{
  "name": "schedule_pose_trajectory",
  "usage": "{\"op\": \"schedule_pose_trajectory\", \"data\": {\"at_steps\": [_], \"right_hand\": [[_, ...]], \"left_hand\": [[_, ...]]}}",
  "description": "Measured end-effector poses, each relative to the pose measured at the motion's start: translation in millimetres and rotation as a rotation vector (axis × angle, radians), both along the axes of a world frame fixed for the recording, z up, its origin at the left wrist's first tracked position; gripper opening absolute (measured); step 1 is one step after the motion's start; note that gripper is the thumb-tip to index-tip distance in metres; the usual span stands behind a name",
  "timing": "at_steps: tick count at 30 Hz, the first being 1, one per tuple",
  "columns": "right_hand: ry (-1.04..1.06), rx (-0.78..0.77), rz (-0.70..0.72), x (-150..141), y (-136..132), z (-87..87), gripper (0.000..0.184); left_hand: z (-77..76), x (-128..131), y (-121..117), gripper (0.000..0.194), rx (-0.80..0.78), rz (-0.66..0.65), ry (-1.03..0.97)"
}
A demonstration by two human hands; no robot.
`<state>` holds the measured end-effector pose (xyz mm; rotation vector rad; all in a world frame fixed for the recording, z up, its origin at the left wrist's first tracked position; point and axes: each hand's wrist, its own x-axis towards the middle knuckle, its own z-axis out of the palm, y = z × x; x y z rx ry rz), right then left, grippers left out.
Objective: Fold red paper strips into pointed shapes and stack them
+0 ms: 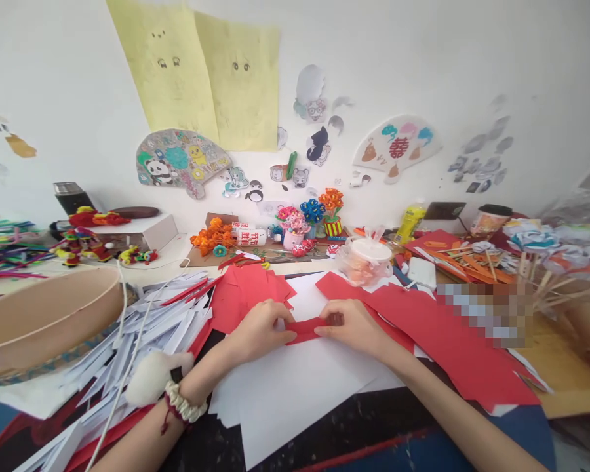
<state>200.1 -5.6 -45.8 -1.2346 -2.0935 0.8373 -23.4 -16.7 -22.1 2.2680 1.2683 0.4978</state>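
Note:
A small folded strip of red paper [305, 330] is stretched between my two hands, above white sheets [299, 400]. My left hand [263, 330] pinches its left end between thumb and fingers. The right end is gripped the same way by my right hand [351, 324]. Just behind my left hand lies a pile of cut red paper pieces [248, 292]. Long red paper sheets [437, 328] spread out beyond my right hand. A cream scrunchie [185, 401] circles my left wrist.
Folded white paper strips [142, 328] heap up at left, beside a large round tub [44, 321] and a white cable [128, 354]. A bagged lidded cup [368, 255] stands behind my right hand. Fluffy craft flowers [295, 226] line the wall. Wooden sticks [476, 265] lie at right.

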Motion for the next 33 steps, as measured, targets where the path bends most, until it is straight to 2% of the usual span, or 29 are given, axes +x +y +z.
{"op": "schedule_pose_trajectory", "data": {"at_steps": [4,10,14,18,25,30,33], "right_hand": [[-0.079,0.004,0.032,-0.4,4.4,-0.3,0.013],[-0.124,-0.068,0.203,0.4,19.9,7.6,0.022],[-0.089,-0.073,0.181,0.8,22.9,3.4,0.015],[-0.067,-0.059,0.148,0.3,19.2,0.0,0.011],[-0.084,0.04,0.139,3.2,16.6,0.1,0.009],[-0.103,0.127,0.165,7.3,14.3,-3.8,0.007],[-0.048,0.203,0.203,9.3,13.2,-6.5,0.013]], "left_hand": [[-5.1,2.0,1.4,0.011,0.081,0.033,0.052],[-8.2,1.8,1.3,0.015,0.076,0.048,0.06],[-8.6,0.9,0.3,0.018,0.063,0.089,0.046],[-8.0,0.6,0.8,0.009,-0.004,0.12,0.003],[-13.3,4.6,-0.2,0.007,0.105,0.164,0.035],[-18.7,4.6,-4.1,0.011,0.219,0.112,-0.012],[-20.7,4.5,-6.4,0.014,0.296,0.058,-0.025]]}}
